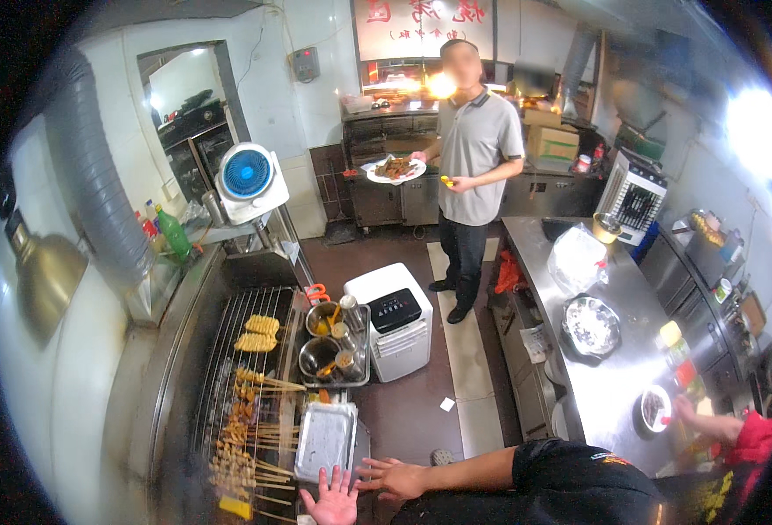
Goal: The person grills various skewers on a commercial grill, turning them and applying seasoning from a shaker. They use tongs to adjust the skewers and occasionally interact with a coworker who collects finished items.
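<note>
Both my hands are bare and hold nothing. My left hand (330,501) is at the lower edge, palm visible, its fingers spread up toward the near side of a metal tray (326,440). Just right of it, my right hand (396,479) reaches leftward, back showing and fingers apart, the arm in a black sleeve (570,477). Left of the tray, several skewers (237,437) of food lie side by side across a grill (228,346), their wooden sticks pointing toward the tray. Two pale yellow pieces of food (259,332) rest farther back on the grate.
Steel pots (319,357) stand beyond the tray. A white floor appliance (395,332) is in the aisle. A person in grey (482,140) stands there with a plate of food (395,170). On the right, a steel counter (609,398) holds bowls; a red-sleeved arm (723,429) reaches over it.
</note>
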`<state>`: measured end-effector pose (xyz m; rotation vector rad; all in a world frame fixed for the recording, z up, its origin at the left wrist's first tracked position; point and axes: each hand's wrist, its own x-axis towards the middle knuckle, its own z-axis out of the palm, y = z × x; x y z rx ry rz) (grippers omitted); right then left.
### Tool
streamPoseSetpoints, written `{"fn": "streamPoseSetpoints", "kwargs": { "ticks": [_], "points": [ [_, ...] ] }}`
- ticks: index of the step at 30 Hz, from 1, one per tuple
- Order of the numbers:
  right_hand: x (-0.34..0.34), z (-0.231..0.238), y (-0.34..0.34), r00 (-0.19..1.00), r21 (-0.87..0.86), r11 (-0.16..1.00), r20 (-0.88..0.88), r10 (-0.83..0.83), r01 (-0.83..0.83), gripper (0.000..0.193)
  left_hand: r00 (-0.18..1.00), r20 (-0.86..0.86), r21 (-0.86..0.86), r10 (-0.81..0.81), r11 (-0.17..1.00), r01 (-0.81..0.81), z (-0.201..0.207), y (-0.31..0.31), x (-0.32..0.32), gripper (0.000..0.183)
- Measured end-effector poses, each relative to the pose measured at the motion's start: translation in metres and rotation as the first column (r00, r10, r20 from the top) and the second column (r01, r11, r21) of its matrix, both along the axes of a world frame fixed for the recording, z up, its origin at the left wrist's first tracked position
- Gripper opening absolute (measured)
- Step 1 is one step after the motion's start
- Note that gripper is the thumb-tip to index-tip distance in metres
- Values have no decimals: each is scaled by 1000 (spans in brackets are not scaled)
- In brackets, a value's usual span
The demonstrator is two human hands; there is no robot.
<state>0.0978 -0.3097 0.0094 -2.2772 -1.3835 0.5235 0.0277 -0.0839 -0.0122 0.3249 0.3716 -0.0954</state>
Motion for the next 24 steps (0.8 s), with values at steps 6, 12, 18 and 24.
{"fn": "streamPoseSetpoints", "kwargs": {
  "ticks": [6,12,18,24],
  "points": [
    [114,-116,-130,877,-145,945,-353,-327,294,53,998,-38,210,55,977,-46,-15,-26,69,84],
    [174,-316,-368,800,-460,758,-153,-581,462,32,975,223,-283,22,958,43,-2,-74,90,74],
    [163,-390,-528,951,-658,721,-23,-307,217,8,941,-249,249,230,954,-167,6,-69,103,49],
    [170,-371,-439,-40,-570,440,-641,-766,694,37,769,-187,936,611,347,-48,-18,-15,98,25]
  ]
}}
